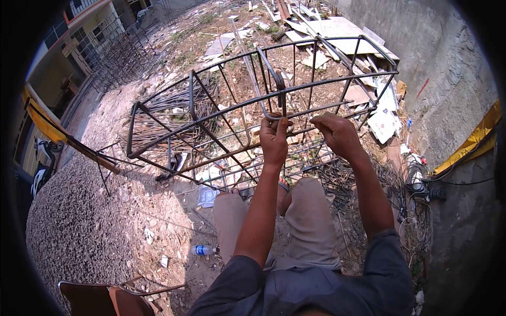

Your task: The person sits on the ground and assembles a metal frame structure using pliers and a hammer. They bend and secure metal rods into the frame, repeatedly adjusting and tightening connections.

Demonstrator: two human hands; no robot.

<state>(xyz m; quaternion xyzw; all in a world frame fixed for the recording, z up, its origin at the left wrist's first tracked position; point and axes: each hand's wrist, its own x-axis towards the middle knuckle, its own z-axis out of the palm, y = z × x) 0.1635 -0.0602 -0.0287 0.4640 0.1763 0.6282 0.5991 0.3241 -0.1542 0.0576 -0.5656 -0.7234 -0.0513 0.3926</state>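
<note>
A long cage of dark steel reinforcing bars (232,107) spans the view in front of me, its rectangular stirrups joining the lengthwise rods. Near the cage's middle, my left hand (274,143) closes its thumb and fingers around the lower bend of a rebar stirrup (264,108). Just to the right, my right hand (339,136) is raised below a rod with a free end (337,106). Its fingertips are pinched together; whatever lies between them is too small to make out. Both forearms reach up over my knees.
Loose rebar pieces (153,134) lie beyond the cage at left. A gravel heap (74,226) rises at left, with a chair (89,299) below. Boards (337,31) lie at far right beside a concrete wall (448,79). A plastic bottle (202,250) and cables (416,176) are on the ground.
</note>
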